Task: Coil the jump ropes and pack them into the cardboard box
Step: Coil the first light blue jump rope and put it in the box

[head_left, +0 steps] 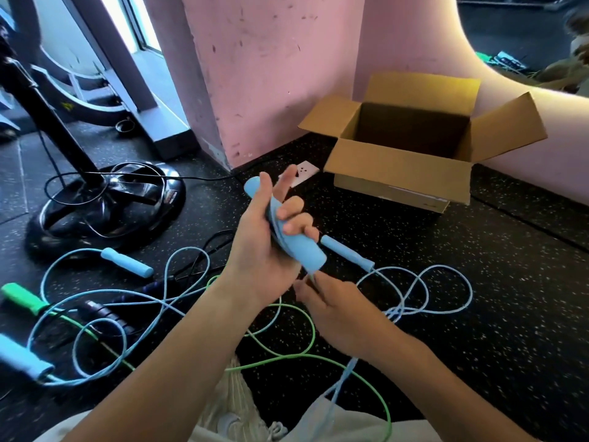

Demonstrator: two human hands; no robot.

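The left hand (264,247) gripped two blue jump-rope handles (299,247) together, their long axis slanting toward the open cardboard box (401,173) ahead-right, while the right hand (334,311), just below, pinched the blue rope (424,291) trailing loose across the floor.
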